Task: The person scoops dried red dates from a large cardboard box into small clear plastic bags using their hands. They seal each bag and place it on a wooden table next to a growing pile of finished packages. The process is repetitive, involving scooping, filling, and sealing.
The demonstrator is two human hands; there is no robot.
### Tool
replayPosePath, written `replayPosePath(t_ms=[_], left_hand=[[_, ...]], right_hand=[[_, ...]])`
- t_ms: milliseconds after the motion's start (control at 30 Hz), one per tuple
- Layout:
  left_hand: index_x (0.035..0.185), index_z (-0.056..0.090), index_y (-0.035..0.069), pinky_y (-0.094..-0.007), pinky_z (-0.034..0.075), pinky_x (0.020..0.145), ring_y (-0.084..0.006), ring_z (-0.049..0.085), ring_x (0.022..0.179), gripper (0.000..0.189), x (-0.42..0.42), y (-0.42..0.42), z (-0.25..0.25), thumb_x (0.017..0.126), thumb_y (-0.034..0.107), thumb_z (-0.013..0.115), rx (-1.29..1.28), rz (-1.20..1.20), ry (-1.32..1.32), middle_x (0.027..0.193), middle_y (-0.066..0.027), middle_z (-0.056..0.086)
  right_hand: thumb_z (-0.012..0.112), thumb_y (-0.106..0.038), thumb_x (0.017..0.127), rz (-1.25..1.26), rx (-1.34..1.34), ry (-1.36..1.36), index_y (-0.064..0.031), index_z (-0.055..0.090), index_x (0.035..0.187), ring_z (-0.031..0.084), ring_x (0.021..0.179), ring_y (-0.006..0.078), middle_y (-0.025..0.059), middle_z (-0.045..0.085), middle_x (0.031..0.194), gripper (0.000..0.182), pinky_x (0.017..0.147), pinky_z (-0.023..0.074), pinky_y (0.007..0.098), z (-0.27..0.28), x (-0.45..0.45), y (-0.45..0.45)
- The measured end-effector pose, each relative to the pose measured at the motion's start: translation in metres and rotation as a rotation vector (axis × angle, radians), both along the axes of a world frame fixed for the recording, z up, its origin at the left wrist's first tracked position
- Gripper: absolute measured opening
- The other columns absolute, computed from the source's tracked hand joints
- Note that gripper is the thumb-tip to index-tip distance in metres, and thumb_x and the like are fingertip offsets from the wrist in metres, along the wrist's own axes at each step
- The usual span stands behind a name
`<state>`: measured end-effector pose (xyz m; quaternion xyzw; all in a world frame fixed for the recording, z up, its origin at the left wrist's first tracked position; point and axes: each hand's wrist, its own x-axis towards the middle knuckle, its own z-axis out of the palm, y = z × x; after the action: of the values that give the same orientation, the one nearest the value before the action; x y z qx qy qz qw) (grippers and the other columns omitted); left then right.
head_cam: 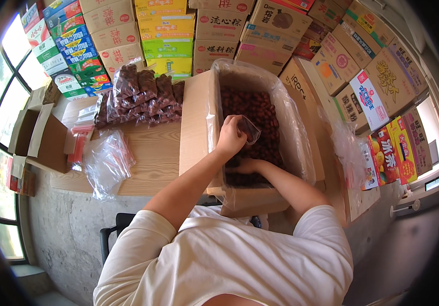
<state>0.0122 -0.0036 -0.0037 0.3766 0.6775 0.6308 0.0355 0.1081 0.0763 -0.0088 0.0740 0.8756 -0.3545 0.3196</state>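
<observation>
A large cardboard carton (198, 103) stands in front of me, lined with a clear plastic bag (294, 114). Dark red dried fruit, seemingly jujubes (269, 134), fills its inside. My left hand (231, 137) is over the fruit, its fingers shut on the rim of a small clear plastic bag (251, 130) whose mouth gapes. Nearer to me, my right hand (248, 166) reaches down into the carton at the fruit. Its fingers are in shadow and partly hidden, so whether they hold anything does not show.
Filled bags of dark red fruit (143, 95) are piled on the wooden table (154, 160), left of the carton. Clear zip bags (108, 160) lie nearer. An opened cardboard box (49, 141) stands at the table's left end. Stacked cartons (219, 23) line the back; more (387, 76) stand right.
</observation>
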Motion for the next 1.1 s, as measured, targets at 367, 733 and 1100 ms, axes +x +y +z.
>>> replayPosePath(t_ms=[367,733,1100], left_hand=[[0.110,0.052,-0.006,-0.0295,0.048,0.063,-0.0209,0.056,0.065,0.046,0.002,-0.001,0.005,0.064,-0.004,0.055,-0.037,-0.004,-0.002,0.107,-0.0161,0.051],[0.110,0.052,-0.005,-0.0303,0.048,0.065,-0.0231,0.057,0.069,0.046,0.002,-0.001,0.006,0.063,-0.004,0.054,-0.047,-0.015,-0.025,0.107,-0.0165,0.050],[0.109,0.052,-0.006,-0.0311,0.048,0.065,-0.0244,0.056,0.069,0.046,0.003,0.001,0.003,0.063,-0.004,0.053,-0.007,-0.012,-0.034,0.105,-0.0172,0.051]], right_hand=[[0.060,-0.055,0.077,0.101,-0.160,-0.067,-0.0031,0.021,0.140,0.017,0.135,0.0292,0.0180,0.020,0.146,0.090,0.110,0.0148,0.0376,-0.026,0.001,0.008],[0.062,-0.052,0.077,0.058,-0.159,-0.094,-0.0023,0.033,0.136,0.028,0.131,0.0291,0.0184,0.032,0.140,0.082,0.108,0.0215,0.0375,-0.018,0.003,0.004],[0.060,-0.054,0.078,0.050,-0.200,-0.123,-0.0037,0.033,0.136,0.030,0.129,0.0281,0.0179,0.032,0.140,0.082,0.107,0.0237,0.0372,-0.011,0.002,-0.003]])
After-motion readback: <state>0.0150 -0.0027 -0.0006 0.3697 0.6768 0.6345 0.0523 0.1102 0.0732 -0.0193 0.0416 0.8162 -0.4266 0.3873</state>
